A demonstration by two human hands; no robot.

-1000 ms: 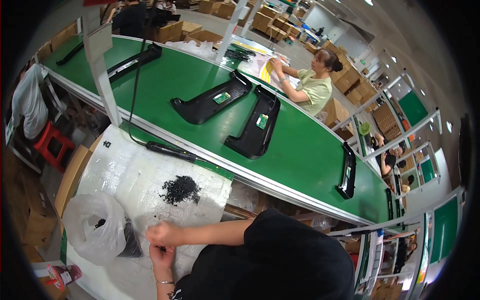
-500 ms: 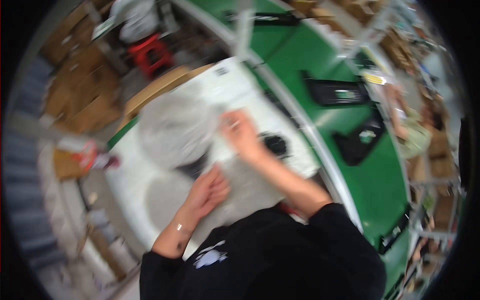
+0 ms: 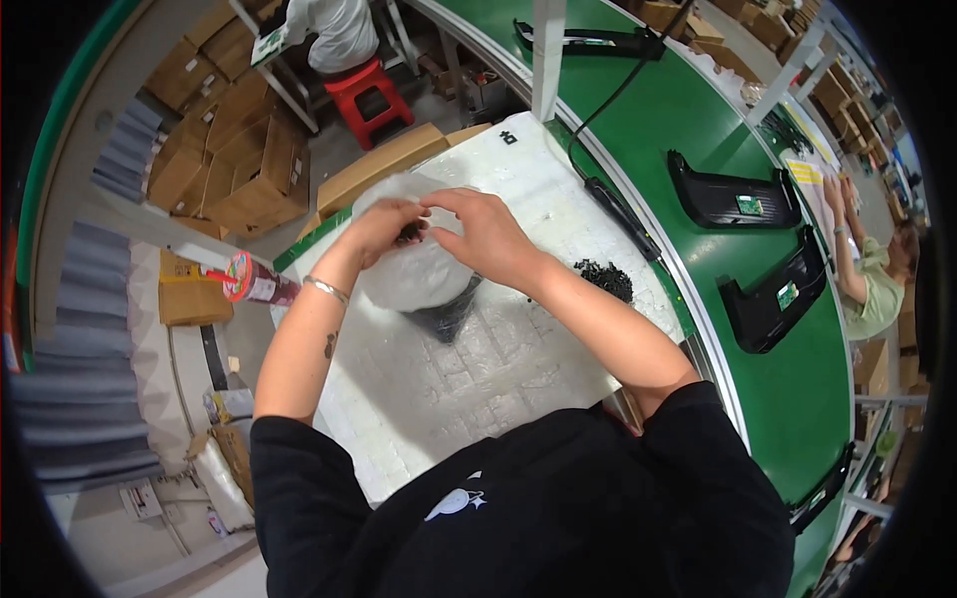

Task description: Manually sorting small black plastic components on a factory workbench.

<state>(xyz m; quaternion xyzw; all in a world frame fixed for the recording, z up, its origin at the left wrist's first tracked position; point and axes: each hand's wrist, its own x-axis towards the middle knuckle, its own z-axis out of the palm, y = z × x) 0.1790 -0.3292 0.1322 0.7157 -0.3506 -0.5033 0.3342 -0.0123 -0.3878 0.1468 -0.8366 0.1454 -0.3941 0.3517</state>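
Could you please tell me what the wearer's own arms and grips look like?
The sleeves are short and black. The left forearm bears a silvery bangle and a small dark marking, apparently a tattoo. The left grip and right grip are both gloveless.

Shows milky white on the plastic bag [image 3: 414, 284], dark grey toward its base; black on the heap of small pieces [image 3: 604, 283]; off-white on the table covering [image 3: 508, 369]. Runs plain green along the conveyor belt [image 3: 773, 409], glossy black on the housings [image 3: 718, 207]. Turns red on the stool [image 3: 351, 82], black with a white print on the T-shirt [image 3: 578, 498].
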